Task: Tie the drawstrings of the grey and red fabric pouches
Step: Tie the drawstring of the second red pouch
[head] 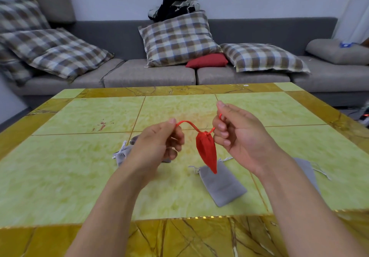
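Observation:
A red pouch [206,151] hangs in the air above the table, its mouth drawn closed. My left hand [159,143] pinches one end of the red drawstring [187,124], which arcs from it to the pouch. My right hand [237,131] grips the other end of the string, which loops round a finger. A flat grey pouch [221,186] lies on the table just below the red one. Another grey pouch [124,154] lies partly hidden behind my left hand. A third grey pouch [305,169] shows behind my right forearm.
The table [79,157] has a green marbled top with a golden-brown border. Beyond it stands a grey sofa [149,75] with several plaid cushions, a red cushion [207,61] and a heap of clothes [175,7].

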Demonstrator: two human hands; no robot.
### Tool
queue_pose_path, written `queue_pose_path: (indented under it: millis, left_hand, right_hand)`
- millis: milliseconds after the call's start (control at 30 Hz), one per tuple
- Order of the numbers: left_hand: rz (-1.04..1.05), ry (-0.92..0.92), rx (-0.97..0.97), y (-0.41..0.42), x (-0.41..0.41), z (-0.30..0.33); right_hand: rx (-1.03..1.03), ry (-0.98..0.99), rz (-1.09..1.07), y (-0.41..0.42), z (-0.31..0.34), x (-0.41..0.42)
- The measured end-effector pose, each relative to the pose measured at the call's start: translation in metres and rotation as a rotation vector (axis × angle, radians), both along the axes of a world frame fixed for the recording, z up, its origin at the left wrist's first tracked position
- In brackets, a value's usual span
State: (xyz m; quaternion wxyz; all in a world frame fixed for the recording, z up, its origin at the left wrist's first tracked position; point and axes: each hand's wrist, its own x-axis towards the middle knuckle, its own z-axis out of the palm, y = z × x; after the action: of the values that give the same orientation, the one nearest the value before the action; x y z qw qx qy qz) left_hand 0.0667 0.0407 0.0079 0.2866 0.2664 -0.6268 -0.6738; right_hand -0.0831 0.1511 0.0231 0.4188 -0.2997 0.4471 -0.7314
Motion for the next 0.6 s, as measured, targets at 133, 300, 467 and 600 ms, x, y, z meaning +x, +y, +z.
queue_pose_path:
  millis: [133,300,467,600]
  left_hand:
    - [-0.073,-0.173,0.044,0.006,-0.008,0.002]
    - [-0.032,-0.215,-0.081,0.006,-0.005,-0.001]
    - [-0.048,-0.236,-0.252,0.007,-0.006,-0.010]
    - [-0.040,-0.189,-0.325,0.005,-0.004,-0.012]
  right_hand:
    - [0.054,0.096,0.029,-0.006,-0.004,0.010]
    - [0.098,0.130,0.032,-0.008,-0.009,0.012]
    - [0.096,0.114,0.082,-0.009,-0.010,0.014]
    - [0.082,0.091,0.041,-0.011,-0.012,0.014]
